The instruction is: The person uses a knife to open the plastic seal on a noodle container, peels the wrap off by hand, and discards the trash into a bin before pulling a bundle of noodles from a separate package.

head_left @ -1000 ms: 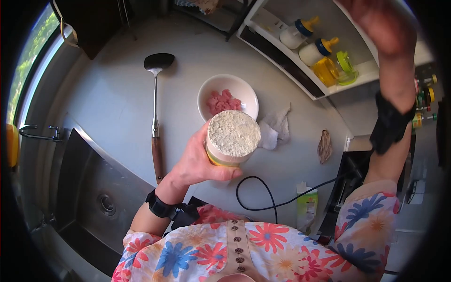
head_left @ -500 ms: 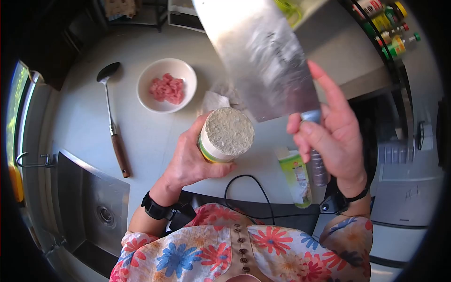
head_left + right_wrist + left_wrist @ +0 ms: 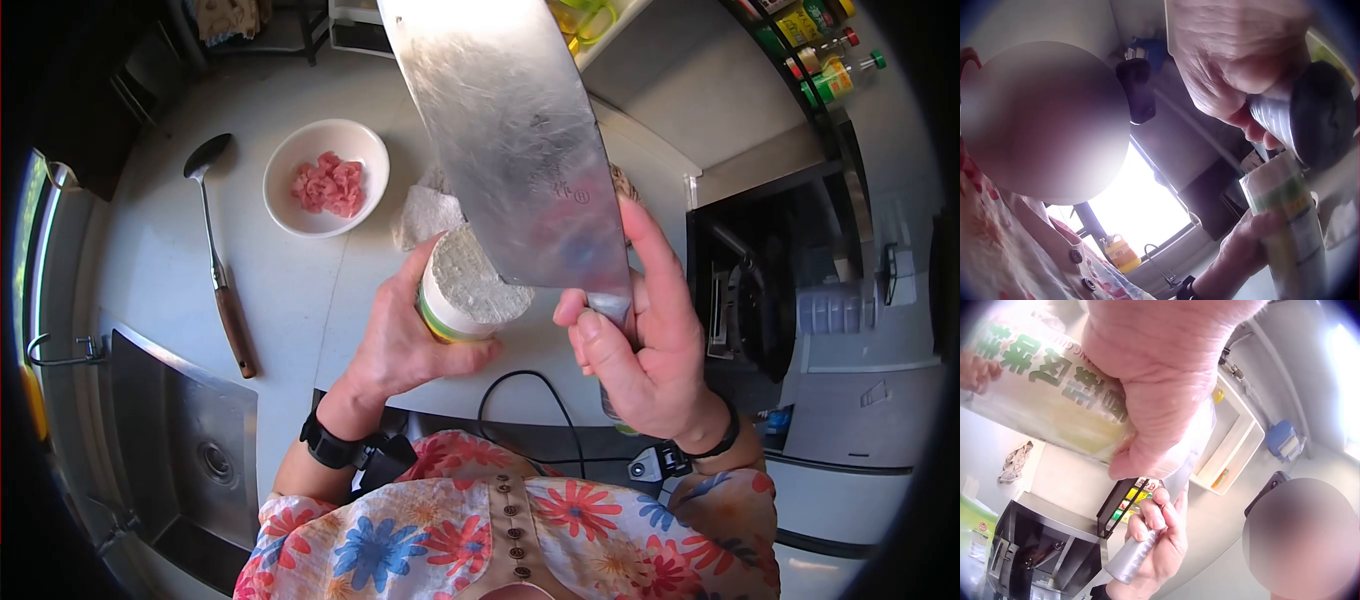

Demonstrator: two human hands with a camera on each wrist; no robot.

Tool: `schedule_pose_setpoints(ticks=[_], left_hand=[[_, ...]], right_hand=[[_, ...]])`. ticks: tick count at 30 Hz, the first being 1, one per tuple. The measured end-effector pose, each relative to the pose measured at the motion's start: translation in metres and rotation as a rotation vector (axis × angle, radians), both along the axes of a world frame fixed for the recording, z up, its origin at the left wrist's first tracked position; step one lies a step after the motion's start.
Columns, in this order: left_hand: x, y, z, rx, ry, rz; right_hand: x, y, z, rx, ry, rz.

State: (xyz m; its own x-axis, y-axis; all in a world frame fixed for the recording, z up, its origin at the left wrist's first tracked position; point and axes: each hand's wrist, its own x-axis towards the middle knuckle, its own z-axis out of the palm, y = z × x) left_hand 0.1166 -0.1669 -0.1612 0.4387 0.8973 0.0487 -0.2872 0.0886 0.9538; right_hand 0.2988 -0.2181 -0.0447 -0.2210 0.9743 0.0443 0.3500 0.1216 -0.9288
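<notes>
My left hand (image 3: 385, 340) grips an upright cylindrical printed package (image 3: 455, 325), fingers and thumb wrapped round its side. Its round top is pale, grey-white and rough. Green lettering runs along the wall of the package in the left wrist view. The right hand (image 3: 655, 355) holds a broad cleaver (image 3: 525, 150) by its metal handle (image 3: 1132, 559), thumb on the near side and forefinger raised along the blade. The blade slants up and away, and its lower corner overlaps the right part of the package top in the head view.
A white bowl (image 3: 272, 185) holds pieces of pink meat (image 3: 330, 185) behind the left hand. Further left lies a wok spatula (image 3: 232, 325) beside the steel sink (image 3: 210, 400). A crumpled whitish cloth (image 3: 425, 215) lies behind the package. A black cable (image 3: 525, 374) loops near the counter edge.
My right hand has come from the shelf side at upper right, bringing the cleaver before me. Over the last half second the cleaver has shifted left to overlap the package top. The left hand keeps its hold.
</notes>
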Motion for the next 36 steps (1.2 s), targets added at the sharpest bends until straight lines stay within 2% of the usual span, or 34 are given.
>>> schedule_pose_setpoints(ticks=[5,14,17,19,22,26,28,32,34,36], left_hand=[[-0.005,0.002,0.000,-0.001,0.015,-0.003],[-0.004,0.000,-0.003,-0.032,0.013,-0.023],[-0.001,-0.004,0.002,0.028,0.075,0.056],[0.003,-0.007,0.001,0.095,0.068,0.185],[0.011,-0.011,0.002,0.030,-0.017,0.280],[0.014,-0.014,-0.008,0.076,-0.021,0.275],[0.012,-0.014,-0.008,0.230,0.092,0.242],[0.005,-0.018,0.007,0.212,0.200,0.229],[0.003,-0.015,0.011,0.305,0.381,0.235],[0.005,-0.017,0.006,0.313,0.390,0.235]], right_hand=[[-0.012,0.007,-0.016,0.168,-0.039,0.007],[-0.019,0.017,-0.020,0.216,-0.006,-0.003],[-0.019,0.020,-0.017,0.216,0.031,-0.045],[-0.017,0.018,-0.017,0.247,0.088,-0.063],[-0.016,0.011,-0.011,0.207,0.108,-0.066],[-0.017,0.001,-0.014,0.185,0.139,-0.080],[-0.015,-0.003,-0.014,0.187,0.115,-0.084],[-0.012,-0.011,-0.013,0.178,0.102,-0.088],[-0.010,-0.015,-0.012,0.203,0.080,-0.078],[-0.010,-0.020,-0.010,0.167,0.101,-0.057]])
